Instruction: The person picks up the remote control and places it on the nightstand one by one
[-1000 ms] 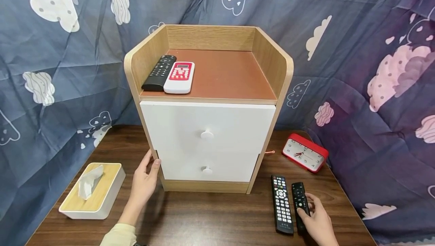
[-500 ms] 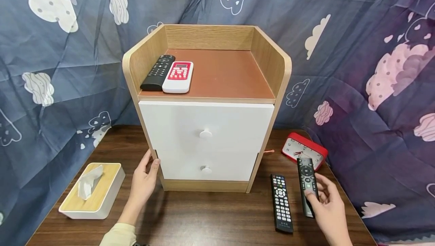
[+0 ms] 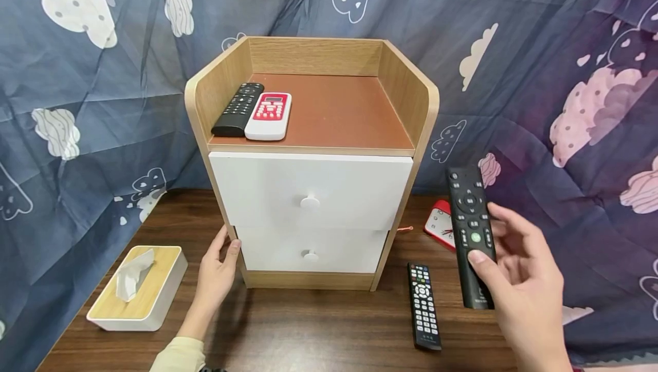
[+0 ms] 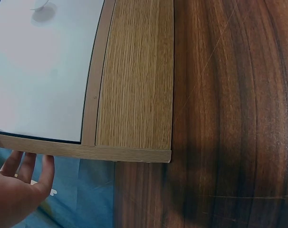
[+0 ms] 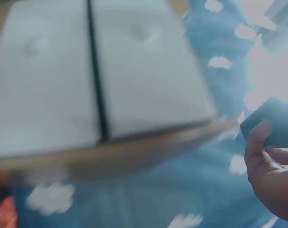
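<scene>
My right hand (image 3: 532,283) grips a black remote control (image 3: 469,235) by its lower half, the thumb on its button face. The remote is raised above the table, to the right of the wooden cabinet (image 3: 329,282), with its buttons facing the head camera. In the right wrist view the same remote (image 5: 277,121) shows dark against glare. My left hand (image 3: 217,272) rests against the cabinet's left side, thumb near the front edge; its fingers (image 4: 47,171) touch the side panel in the left wrist view. A black remote (image 3: 240,110) and a white-and-red remote (image 3: 269,116) lie side by side on the cabinet top.
Another black remote (image 3: 424,306) lies on the table (image 3: 308,332), right of the cabinet. Behind the held remote, a red clock (image 3: 439,223) is partly hidden. A tissue box (image 3: 139,289) stands at left. Two white drawers (image 3: 267,189) with round knobs are closed.
My right hand has picked up the black remote from the table and raised it, up past the clock and toward the camera. My left hand stays against the cabinet.
</scene>
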`<state>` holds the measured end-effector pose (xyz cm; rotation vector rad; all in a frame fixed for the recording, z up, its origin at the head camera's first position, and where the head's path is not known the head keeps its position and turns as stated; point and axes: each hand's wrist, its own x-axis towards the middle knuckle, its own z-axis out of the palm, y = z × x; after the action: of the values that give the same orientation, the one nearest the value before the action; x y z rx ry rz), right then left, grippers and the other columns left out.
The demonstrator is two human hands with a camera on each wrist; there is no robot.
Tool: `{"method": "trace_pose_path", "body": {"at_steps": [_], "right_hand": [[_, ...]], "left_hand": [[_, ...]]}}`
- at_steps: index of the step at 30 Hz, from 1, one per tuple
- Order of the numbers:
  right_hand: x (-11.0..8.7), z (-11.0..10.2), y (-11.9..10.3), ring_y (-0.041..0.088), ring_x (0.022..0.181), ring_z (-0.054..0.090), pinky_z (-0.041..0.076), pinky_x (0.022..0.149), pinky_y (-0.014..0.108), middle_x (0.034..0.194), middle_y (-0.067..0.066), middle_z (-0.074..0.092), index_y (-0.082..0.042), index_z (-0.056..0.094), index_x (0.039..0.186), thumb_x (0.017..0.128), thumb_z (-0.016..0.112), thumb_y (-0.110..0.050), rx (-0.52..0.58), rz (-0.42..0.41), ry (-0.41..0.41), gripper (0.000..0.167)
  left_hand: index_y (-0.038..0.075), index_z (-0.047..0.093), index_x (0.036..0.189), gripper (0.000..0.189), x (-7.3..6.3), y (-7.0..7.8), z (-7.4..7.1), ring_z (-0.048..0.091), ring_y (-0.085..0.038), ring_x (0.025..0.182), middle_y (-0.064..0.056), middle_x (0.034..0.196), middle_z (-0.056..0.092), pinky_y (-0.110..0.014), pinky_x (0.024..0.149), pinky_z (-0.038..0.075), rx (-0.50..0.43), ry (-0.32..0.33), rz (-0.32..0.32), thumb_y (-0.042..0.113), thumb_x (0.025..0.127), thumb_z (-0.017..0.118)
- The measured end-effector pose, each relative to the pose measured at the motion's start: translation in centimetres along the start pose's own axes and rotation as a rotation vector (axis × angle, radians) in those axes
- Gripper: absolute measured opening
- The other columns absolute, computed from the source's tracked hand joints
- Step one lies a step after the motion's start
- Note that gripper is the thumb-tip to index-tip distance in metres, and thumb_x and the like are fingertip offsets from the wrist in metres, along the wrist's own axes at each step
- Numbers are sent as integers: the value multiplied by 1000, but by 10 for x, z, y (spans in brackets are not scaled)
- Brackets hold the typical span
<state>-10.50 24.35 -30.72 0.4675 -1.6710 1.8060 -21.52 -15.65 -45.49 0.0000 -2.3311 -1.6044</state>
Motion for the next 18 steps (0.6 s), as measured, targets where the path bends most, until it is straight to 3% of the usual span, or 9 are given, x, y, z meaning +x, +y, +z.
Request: {"method": "trace_pose_path", "body": {"at_steps": [6, 8, 14, 18], "right_hand": [[39, 47, -29, 21, 89, 63, 55, 69, 20, 108, 18, 62, 5, 51, 138, 82, 59, 22, 43, -58, -100, 59], [54, 65, -36, 21, 88, 62, 55, 69, 21, 106, 16, 63, -1, 55, 136, 83, 62, 17, -4, -24, -122, 56], [101, 114, -43, 20, 88, 64, 54, 71, 24, 107, 12, 64, -13, 58, 134, 89, 68, -4, -206, 104, -211, 47], [137, 146, -30, 18, 88, 63, 52, 73, 26, 107, 11, 65, -10, 57, 133, 88, 65, -8, -330, 167, -265, 46]], "left_hand": [[10, 39, 152, 51, 0, -2, 0, 53, -12, 112, -19, 137, 56, -5, 83, 38, 6, 12, 3, 27, 105, 49], [10, 39, 152, 51, 0, -2, 0, 52, -11, 112, -18, 137, 56, -4, 84, 38, 9, 10, -2, 27, 105, 49], [9, 39, 152, 51, -1, -2, 1, 55, -24, 117, -20, 138, 55, -5, 85, 38, 10, 3, 6, 26, 105, 50], [9, 39, 152, 51, -1, 0, 0, 55, -9, 112, -20, 138, 55, -4, 84, 38, 16, 4, 3, 26, 105, 50]]}}
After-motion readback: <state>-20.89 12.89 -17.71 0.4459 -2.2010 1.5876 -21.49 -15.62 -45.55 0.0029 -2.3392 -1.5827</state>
